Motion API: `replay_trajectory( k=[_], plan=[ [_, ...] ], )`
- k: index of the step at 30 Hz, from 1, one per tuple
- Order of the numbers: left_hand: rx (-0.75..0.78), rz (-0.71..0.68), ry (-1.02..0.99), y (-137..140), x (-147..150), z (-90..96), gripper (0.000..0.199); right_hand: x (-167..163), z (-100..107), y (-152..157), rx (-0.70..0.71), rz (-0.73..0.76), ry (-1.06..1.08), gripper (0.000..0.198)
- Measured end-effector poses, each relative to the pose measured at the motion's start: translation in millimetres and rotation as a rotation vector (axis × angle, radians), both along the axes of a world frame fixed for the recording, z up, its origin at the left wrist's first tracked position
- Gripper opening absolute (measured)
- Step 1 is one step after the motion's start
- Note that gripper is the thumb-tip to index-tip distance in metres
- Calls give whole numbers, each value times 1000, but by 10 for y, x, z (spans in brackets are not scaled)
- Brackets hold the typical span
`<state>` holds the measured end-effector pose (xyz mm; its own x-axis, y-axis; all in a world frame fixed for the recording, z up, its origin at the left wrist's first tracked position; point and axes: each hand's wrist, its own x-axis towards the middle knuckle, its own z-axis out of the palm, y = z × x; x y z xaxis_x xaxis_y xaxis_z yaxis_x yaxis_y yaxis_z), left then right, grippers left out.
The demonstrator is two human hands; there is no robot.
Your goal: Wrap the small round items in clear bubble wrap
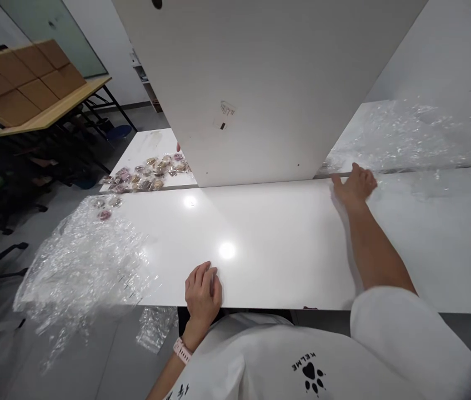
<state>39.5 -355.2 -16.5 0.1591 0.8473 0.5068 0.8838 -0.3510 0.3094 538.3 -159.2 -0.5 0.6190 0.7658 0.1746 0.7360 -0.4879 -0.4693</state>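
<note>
My left hand (203, 291) rests on the near edge of the white table (269, 239), its fingers loosely bent and nothing visible in it. A pink watch band (183, 350) is on that wrist. Stretched across the table, my right hand (355, 184) is at the far edge, just right of the upright white panel (260, 100). Its thumb stands apart from the fingers, and no held thing shows. Beside it lies a spread of clear plastic bags (419, 136); whether the fingertips touch them I cannot tell.
Small wrapped packets (148, 175) lie in a heap left of the panel, where a fingertip of another person (178, 147) shows. More clear plastic bags (94, 250) cover the table's left end and hang over its edge. Cardboard boxes (31, 80) stand on a wooden table (64, 108).
</note>
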Motion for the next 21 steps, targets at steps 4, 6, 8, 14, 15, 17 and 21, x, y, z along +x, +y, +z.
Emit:
replay_trajectory(
  k=[4,6,8,14,15,17,21],
  plan=[
    [33,5,41,5,-10,-46,19,-75,-366,-1000,-166,133,-109,73],
    [22,4,44,5,-10,-56,20,-325,-474,-1469,-162,212,-129,69],
    [8,-3,38,5,-11,-53,21,-677,-507,-1825,-102,299,-138,65],
    [-51,-46,20,1,-41,-2,22,-1076,-124,-1764,3,142,-79,65],
    [-56,-54,14,-3,-49,3,22,-978,-10,-1626,-27,85,-62,67],
    [-61,-69,0,-15,-63,3,22,-765,209,-1353,-107,44,-10,54],
    [-79,-86,-62,-25,-69,-30,22,-905,448,-1145,-185,165,84,36]
  ],
)
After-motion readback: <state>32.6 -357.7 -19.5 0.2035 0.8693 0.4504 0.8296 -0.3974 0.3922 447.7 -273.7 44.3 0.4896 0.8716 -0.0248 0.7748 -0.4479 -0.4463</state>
